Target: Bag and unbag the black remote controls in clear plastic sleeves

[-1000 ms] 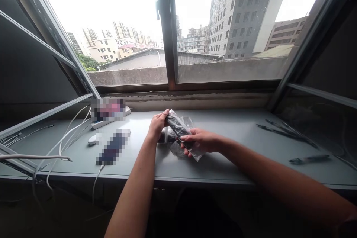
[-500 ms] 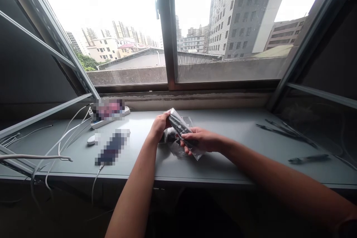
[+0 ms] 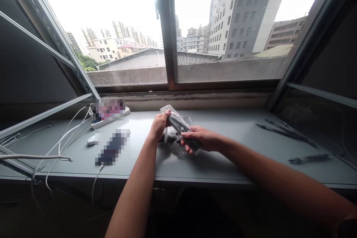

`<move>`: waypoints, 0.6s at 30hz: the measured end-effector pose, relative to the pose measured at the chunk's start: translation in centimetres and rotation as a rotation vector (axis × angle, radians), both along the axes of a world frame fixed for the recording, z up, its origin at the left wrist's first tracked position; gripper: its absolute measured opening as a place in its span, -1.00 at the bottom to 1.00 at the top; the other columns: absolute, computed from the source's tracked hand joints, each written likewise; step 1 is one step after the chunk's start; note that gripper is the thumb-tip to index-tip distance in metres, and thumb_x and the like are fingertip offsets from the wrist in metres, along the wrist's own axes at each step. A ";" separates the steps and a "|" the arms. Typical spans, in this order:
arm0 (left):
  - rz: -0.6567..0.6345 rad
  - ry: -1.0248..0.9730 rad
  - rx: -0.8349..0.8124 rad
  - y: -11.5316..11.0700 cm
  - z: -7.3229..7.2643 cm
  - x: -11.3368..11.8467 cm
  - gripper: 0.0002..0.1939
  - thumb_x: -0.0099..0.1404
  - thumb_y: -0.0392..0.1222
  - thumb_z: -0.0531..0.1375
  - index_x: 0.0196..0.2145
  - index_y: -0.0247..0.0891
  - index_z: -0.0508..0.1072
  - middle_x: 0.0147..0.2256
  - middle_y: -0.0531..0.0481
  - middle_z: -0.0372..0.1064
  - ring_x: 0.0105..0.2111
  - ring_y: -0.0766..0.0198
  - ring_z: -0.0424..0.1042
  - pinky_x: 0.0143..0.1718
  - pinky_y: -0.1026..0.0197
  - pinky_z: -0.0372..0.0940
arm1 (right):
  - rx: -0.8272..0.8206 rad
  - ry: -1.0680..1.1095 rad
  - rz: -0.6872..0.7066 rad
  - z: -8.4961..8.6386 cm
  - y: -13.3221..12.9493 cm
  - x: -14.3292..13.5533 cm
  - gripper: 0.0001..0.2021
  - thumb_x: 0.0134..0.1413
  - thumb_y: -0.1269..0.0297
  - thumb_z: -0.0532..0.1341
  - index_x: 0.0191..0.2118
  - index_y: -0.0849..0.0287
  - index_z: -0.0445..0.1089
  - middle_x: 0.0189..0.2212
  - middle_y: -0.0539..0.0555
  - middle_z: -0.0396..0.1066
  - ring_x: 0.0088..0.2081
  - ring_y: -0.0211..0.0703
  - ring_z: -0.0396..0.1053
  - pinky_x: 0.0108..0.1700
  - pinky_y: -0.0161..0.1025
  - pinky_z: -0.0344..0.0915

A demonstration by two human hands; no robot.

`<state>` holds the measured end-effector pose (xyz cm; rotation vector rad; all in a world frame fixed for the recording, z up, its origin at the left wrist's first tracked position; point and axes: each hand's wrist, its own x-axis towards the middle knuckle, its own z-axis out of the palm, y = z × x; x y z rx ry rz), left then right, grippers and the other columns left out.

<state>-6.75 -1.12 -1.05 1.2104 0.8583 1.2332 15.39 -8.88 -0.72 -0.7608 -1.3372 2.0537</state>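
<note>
A black remote control (image 3: 179,123) in a clear plastic bag is held tilted above the desk between both hands. My left hand (image 3: 160,123) pinches the bag at its upper left end, thumb on top. Around the lower right end my right hand (image 3: 201,138) is closed, its thumb lying across the remote's face and its fingers underneath. Beneath and behind the remote, a dark item in crumpled clear plastic (image 3: 170,138) rests on the desk; my hands partly hide it, and its kind cannot be made out.
On the left, a white power strip (image 3: 126,111) with cables stands near a blurred-out dark device (image 3: 111,150) and a small white object (image 3: 91,140). Dark cables (image 3: 284,132) and a bundled cable (image 3: 309,159) lie on the right. Metal frame bars flank the desk (image 3: 237,171) before a window.
The bagged remote has shifted slightly up and left in my hands, and more of the bag's flat end shows past my left thumb. Both arms stay nearly where they were.
</note>
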 end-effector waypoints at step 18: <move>-0.156 0.050 0.030 -1.0 0.6 0.0 -0.43 0.34 0.26 0.38 -0.16 -0.41 0.69 -0.20 -0.33 0.67 -0.21 -0.07 0.67 -0.20 0.07 0.52 | 0.031 -0.011 -0.032 0.3 -0.2 -0.1 -0.69 0.31 0.09 0.45 -0.16 0.27 0.49 -0.35 0.15 0.63 -0.49 -0.20 0.58 -0.40 -0.30 0.59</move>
